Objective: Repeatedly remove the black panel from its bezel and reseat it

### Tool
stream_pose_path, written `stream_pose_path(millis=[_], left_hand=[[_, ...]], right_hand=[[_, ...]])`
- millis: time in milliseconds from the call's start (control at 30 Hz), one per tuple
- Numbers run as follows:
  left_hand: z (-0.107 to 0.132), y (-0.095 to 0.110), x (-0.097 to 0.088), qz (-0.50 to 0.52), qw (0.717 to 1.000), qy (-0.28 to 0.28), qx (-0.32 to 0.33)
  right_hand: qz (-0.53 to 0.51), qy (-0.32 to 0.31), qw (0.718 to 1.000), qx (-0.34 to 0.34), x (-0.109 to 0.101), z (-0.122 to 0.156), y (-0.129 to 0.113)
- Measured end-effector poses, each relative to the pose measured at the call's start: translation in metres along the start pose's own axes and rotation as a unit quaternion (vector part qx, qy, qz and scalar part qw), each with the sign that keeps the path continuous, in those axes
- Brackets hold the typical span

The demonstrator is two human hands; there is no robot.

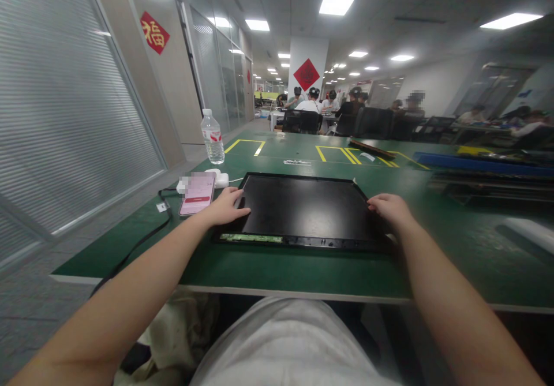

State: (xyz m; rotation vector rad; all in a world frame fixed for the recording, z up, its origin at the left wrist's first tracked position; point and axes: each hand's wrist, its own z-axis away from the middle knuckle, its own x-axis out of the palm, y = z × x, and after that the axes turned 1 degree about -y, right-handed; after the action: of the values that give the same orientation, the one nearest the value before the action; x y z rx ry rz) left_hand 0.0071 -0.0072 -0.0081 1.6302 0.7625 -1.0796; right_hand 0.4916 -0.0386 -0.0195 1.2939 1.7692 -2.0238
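A black LCD screen panel lies flat on the green table in front of me. Along its near edge runs a strip of green circuit board. My left hand rests at the panel's left edge, thumb and fingers spread apart, the thumb reaching over the dark surface. On the opposite side, my right hand has its fingertips pinched together at the panel's right edge. The undersides of the right fingers are hidden. Just left of my left hand lies a phone with a lit pink screen.
White chargers and a black cable lie by the phone. A water bottle stands behind them. Yellow tape marks the table's far part, near a dark strip. Blue and black bars are stacked right. People sit at far tables.
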Motion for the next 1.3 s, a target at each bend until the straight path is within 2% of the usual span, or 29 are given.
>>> stream_pose_path(millis=[133,267,467,600,933,1300], left_hand=[[0.004,0.006,-0.001,-0.031,0.999,-0.008,0.01],[0.007,0.006,-0.005,-0.049,0.996,0.001,0.074],[0.013,0.011,-0.017,0.005,0.976,-0.084,0.203],[0.016,0.014,-0.023,0.027,0.96,-0.112,0.254],[0.012,0.002,-0.027,0.046,0.948,-0.118,0.292],[0.014,0.008,-0.028,0.057,0.941,-0.088,0.321]], right_hand=[[0.006,0.002,1.0,-0.001,-0.001,0.002,-0.002],[0.017,0.001,1.0,-0.003,-0.001,0.001,-0.001],[0.021,0.006,1.0,-0.007,0.001,0.0,0.0],[0.029,0.005,1.0,-0.004,0.0,0.001,-0.002],[0.033,0.002,0.999,-0.009,-0.002,0.005,-0.006],[0.037,0.004,0.999,-0.011,-0.002,0.005,-0.006]])
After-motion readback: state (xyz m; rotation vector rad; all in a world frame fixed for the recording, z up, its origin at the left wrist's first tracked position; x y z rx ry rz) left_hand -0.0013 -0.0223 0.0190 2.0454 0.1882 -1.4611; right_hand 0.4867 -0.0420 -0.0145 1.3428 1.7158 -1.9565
